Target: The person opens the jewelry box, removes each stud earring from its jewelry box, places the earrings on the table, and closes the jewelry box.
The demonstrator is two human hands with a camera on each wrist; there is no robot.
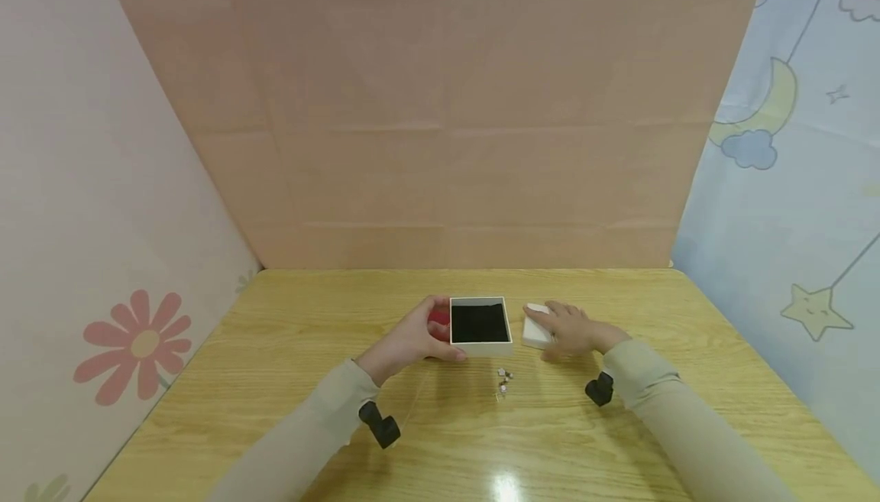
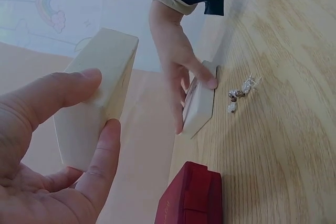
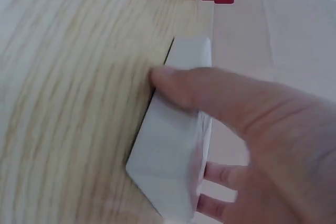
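Note:
My left hand (image 1: 421,335) grips a small open white box (image 1: 480,348) with a black lining. In the left wrist view this white box (image 2: 94,93) is held up off the table between thumb and fingers. My right hand (image 1: 574,330) holds a flat white box lid (image 1: 536,334) that lies on the table. The right wrist view has the thumb against one side of the lid (image 3: 168,140) and fingertips at the other. Several small pieces of jewellery (image 1: 503,383) lie on the table in front of the white box.
A red box (image 2: 197,198) stands on the table, mostly hidden behind my left hand in the head view. The wooden table (image 1: 289,425) meets a plain backdrop (image 1: 440,143) at the back, with patterned cloths at both sides.

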